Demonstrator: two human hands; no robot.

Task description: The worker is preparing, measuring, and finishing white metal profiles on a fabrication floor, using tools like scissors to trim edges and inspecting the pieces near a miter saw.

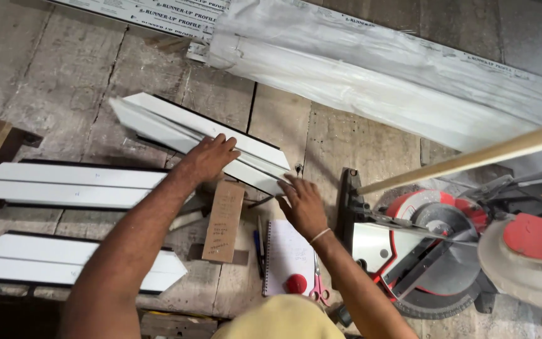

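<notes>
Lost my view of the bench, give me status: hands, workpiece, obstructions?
Left hand flat on white profile piece. Right hand at its near end. Miter saw beside right hand.

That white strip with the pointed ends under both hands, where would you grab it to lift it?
Probably near both ends of the white strip, from above, as the left hand and right hand already rest. It is long, thin and lies flat on the floor, so one middle grip would likely let it sag or tip.

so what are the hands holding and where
Both rest on the white mitre-cut profile piece: left hand flat on its middle, right hand at its pointed near end.
</notes>
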